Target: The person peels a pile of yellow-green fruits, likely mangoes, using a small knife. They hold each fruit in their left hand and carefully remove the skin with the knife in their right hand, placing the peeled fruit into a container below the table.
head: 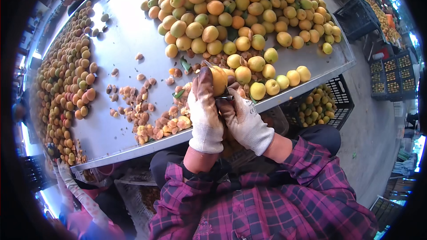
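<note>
My left hand (204,106), in a stained white work glove, holds a yellow-orange apricot (219,81) upright at the near edge of the metal table (123,60). Close beside it, my right hand (242,116), gloved alike, grips a small tool with a metal shaft (227,98) against the fruit; its tip is hidden, so its kind is unclear. A row of yellow apricots (272,87) lies just right of my hands. Brown pits and fruit scraps (143,113) are scattered to their left. A big heap of apricots (213,16) spreads beyond them.
Another apricot heap (66,86) covers the table's left side, where a co-worker's gloved hand (65,170) rests near the edge. A black plastic crate of apricots (317,106) stands below the table at right. Stacked crates (392,76) stand farther right on the floor.
</note>
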### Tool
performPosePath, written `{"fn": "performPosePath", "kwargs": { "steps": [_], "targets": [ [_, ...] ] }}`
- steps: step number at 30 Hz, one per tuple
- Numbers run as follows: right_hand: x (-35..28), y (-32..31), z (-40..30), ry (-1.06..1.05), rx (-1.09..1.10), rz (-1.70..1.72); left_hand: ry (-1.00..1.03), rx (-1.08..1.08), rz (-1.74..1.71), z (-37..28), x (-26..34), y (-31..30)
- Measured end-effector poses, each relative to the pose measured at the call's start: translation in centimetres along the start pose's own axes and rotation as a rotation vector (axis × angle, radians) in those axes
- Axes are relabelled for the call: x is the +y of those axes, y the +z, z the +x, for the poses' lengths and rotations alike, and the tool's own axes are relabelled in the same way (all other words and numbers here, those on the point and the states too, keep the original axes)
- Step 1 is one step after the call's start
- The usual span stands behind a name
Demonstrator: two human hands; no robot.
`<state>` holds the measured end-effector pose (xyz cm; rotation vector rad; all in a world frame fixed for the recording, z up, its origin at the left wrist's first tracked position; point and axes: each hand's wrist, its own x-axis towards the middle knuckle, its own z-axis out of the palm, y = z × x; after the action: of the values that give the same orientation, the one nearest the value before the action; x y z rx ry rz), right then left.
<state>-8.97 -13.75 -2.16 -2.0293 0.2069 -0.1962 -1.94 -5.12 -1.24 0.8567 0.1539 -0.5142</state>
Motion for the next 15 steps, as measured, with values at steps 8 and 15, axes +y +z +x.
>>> {"fn": "performPosePath", "kwargs": {
  "steps": [8, 15],
  "targets": [
    [-2.2, -5.2, 1.4, 0.228, -0.274, 0.201, 0.109, -0.097, 0.227, -0.3, 1.4, -0.4],
    [-1.8, -5.5, 0.9, 0.176, -0.29, 0.13, 0.29, -0.056, 0.446, -0.5, 1.5, -0.3]
  ]
}}
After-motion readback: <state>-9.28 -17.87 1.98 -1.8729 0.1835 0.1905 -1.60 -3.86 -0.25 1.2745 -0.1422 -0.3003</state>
